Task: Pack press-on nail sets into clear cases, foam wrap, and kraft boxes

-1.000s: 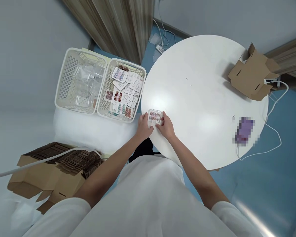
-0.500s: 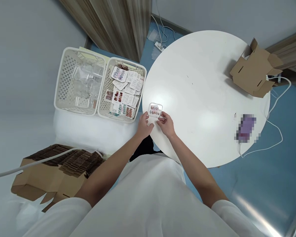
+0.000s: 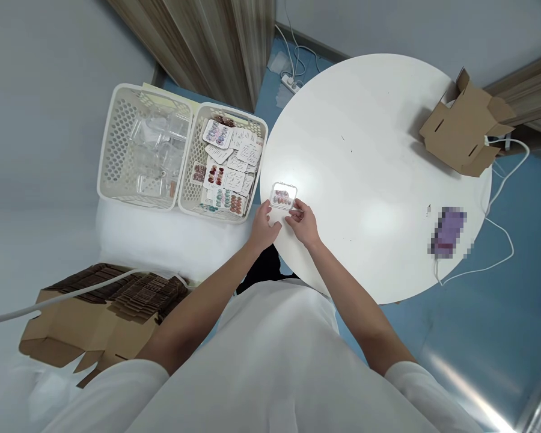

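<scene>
A small clear plastic case [image 3: 284, 196] with reddish press-on nails inside rests at the near left edge of the round white table [image 3: 379, 168]. Both hands pinch its near side: my left hand [image 3: 264, 224] at its left corner, my right hand [image 3: 301, 220] at its right corner. Just left of the table stand two white baskets. One basket [image 3: 223, 162] holds several nail cards and paper slips. The other basket [image 3: 139, 147] holds clear plastic cases.
A folded brown cardboard box [image 3: 465, 132] lies at the table's far right edge. A purple object [image 3: 448, 231] with a white cable sits near the right rim. Stacks of flat cardboard blanks [image 3: 103, 313] lie at lower left. A power strip is on the blue floor beyond.
The case has shifted slightly away from me on the table, and both hands have closed in on its near edge. The view has tilted a little.
</scene>
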`<state>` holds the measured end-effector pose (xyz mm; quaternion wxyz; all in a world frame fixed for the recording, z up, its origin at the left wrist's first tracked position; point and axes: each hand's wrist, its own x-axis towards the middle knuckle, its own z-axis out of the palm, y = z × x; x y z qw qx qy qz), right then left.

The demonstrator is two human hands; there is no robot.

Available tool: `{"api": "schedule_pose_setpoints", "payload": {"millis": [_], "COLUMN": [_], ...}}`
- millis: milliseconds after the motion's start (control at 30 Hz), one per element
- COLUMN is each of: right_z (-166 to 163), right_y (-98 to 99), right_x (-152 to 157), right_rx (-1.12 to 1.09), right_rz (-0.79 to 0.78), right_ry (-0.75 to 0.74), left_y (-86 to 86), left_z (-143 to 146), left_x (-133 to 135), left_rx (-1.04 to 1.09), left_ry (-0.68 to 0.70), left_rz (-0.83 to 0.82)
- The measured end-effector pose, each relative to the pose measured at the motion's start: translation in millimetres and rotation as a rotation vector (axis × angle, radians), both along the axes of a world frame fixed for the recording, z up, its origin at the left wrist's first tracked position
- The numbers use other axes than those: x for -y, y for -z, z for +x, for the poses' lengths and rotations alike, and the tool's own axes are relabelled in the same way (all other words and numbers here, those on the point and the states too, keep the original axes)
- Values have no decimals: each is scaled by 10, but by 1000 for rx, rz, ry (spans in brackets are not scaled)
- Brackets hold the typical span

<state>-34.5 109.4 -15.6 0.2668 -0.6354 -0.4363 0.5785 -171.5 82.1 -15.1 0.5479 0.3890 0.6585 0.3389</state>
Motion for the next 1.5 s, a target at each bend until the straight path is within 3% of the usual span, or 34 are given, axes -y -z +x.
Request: {"api": "schedule_pose_setpoints", "payload": {"millis": [400, 600, 933, 1067, 1233, 1367, 1500], "right_z": [32, 209, 510, 606, 754, 895, 988], "right_y": [-56, -216, -386, -435, -531, -592, -613], "right_x": [53, 302, 659, 731, 816, 899, 972], "right_rx": [19, 60, 111, 70, 14, -24, -65], "right_rz": [-1, 0, -115, -135, -111, -60, -35], "right_ry": [-76, -175, -129, -175, -298, -356, -407], "left_y": [-48, -67, -71, -133, -375, -563, -620], "left_z": [2, 61, 121, 111, 162, 284, 427], "left_x": [14, 80, 244, 418, 764, 1120, 1502], "left_rx": [-11, -36, -13, -21, 15, -20, -59], "left_ry": [22, 34, -65, -42, 35, -48, -191], "left_rz": [-23, -48, -55, -92, -168, -136, -147]}}
